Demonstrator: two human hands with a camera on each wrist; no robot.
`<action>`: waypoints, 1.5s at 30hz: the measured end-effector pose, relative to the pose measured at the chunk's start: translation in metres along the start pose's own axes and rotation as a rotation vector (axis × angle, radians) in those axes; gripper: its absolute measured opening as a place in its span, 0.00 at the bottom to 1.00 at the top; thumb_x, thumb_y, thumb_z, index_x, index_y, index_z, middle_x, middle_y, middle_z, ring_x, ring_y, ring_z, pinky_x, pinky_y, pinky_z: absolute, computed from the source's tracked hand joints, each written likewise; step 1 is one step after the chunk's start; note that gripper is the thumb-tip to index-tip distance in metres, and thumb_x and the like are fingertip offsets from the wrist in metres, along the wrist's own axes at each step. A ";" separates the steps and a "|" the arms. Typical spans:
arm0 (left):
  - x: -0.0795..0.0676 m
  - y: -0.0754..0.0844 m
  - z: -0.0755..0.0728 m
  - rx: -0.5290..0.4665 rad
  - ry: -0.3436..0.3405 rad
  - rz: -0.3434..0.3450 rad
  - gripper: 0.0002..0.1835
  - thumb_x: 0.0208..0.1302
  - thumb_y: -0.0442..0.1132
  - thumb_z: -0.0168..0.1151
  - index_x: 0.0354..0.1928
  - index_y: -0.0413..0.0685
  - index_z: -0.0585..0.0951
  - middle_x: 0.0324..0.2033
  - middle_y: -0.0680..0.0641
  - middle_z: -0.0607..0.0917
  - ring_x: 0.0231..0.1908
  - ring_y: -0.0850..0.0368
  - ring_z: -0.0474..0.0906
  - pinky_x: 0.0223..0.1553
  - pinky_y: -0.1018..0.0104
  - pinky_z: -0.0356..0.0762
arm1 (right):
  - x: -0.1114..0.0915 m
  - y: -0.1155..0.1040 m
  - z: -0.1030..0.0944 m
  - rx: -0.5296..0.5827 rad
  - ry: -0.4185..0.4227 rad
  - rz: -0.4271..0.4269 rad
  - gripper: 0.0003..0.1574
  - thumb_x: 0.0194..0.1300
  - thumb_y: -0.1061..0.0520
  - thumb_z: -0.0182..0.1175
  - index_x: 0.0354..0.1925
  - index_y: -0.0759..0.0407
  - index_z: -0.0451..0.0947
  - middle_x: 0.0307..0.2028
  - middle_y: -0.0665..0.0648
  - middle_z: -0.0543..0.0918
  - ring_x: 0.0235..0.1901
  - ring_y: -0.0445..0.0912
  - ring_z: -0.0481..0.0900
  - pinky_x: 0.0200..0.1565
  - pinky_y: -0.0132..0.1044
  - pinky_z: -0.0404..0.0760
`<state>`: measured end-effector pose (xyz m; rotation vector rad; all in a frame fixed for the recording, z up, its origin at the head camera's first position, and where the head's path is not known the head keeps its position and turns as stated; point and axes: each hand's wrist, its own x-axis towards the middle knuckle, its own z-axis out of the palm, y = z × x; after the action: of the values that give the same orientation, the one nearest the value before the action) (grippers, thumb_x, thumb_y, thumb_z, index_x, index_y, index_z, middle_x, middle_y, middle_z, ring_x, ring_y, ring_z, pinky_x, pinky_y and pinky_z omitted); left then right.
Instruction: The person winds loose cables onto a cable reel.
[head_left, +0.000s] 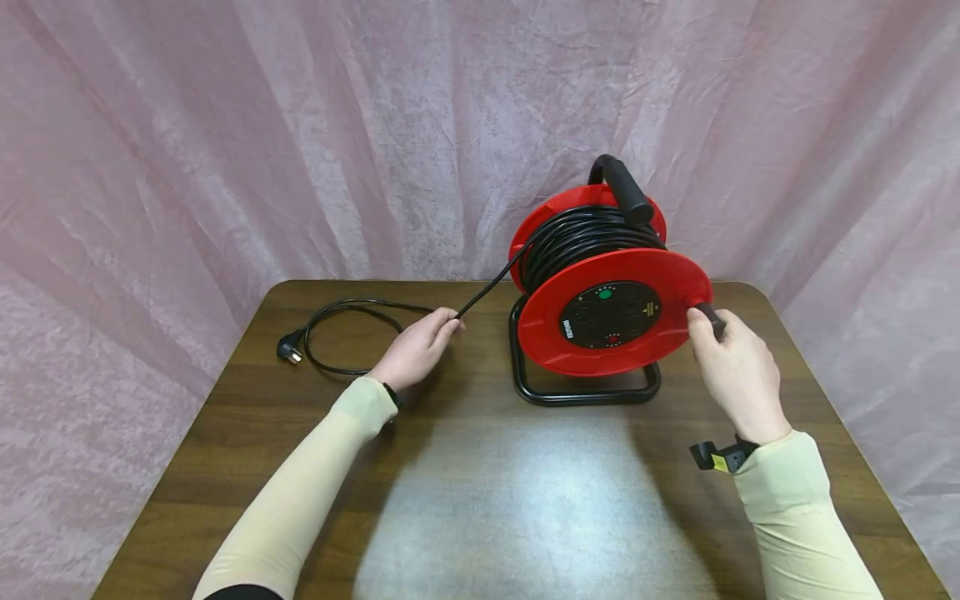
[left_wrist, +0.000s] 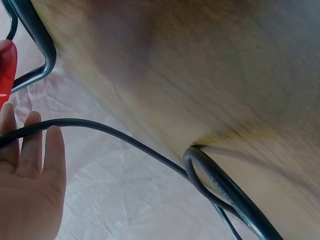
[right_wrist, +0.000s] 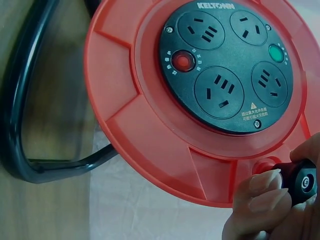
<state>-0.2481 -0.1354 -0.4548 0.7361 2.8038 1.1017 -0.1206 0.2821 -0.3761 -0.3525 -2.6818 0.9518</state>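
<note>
A red cable reel [head_left: 540,329] with black cable [head_left: 581,229] wound on its drum stands on a black tubular frame [head_left: 585,398]. My right hand [head_left: 738,371] grips the small black crank knob [right_wrist: 292,180] on the reel's near disc. To the left of the reel, my left hand [head_left: 420,346] holds the cable, which runs up in a straight line to the drum. In the left wrist view the cable [left_wrist: 100,129] lies across the fingers [left_wrist: 54,155]; the thumb is out of sight there. Sockets and a red button [right_wrist: 183,61] show on the reel's panel [right_wrist: 210,40].
The cable's loose end lies in a loop [head_left: 330,310] on the wooden table [head_left: 247,467], with a black plug [head_left: 289,345] near the left edge. A black carrying handle [head_left: 626,190] tops the reel. Pink curtain [head_left: 405,142] hangs behind the table.
</note>
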 end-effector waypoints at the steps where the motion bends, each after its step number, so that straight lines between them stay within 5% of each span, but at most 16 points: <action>1: 0.000 0.000 0.000 0.001 0.001 0.000 0.16 0.84 0.52 0.43 0.52 0.53 0.78 0.51 0.46 0.85 0.51 0.55 0.79 0.55 0.52 0.76 | 0.000 0.000 0.000 0.003 0.001 0.002 0.33 0.77 0.31 0.39 0.35 0.55 0.73 0.28 0.60 0.79 0.30 0.57 0.73 0.27 0.45 0.63; 25: 0.011 0.010 0.001 -0.013 0.014 0.071 0.16 0.84 0.48 0.44 0.57 0.50 0.79 0.53 0.49 0.84 0.55 0.58 0.79 0.59 0.56 0.75 | -0.009 0.023 0.016 -0.015 -0.040 0.033 0.35 0.77 0.29 0.38 0.33 0.55 0.71 0.24 0.58 0.77 0.27 0.56 0.73 0.26 0.44 0.64; 45: 0.006 0.007 0.005 -0.015 -0.015 0.033 0.17 0.84 0.50 0.45 0.58 0.52 0.79 0.52 0.51 0.85 0.55 0.59 0.80 0.58 0.55 0.76 | -0.015 0.028 0.027 -0.013 -0.109 0.054 0.37 0.77 0.29 0.37 0.32 0.57 0.68 0.22 0.57 0.70 0.24 0.53 0.67 0.23 0.43 0.60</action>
<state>-0.2490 -0.1248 -0.4532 0.7883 2.7776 1.1163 -0.1113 0.2832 -0.4167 -0.3877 -2.7911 0.9964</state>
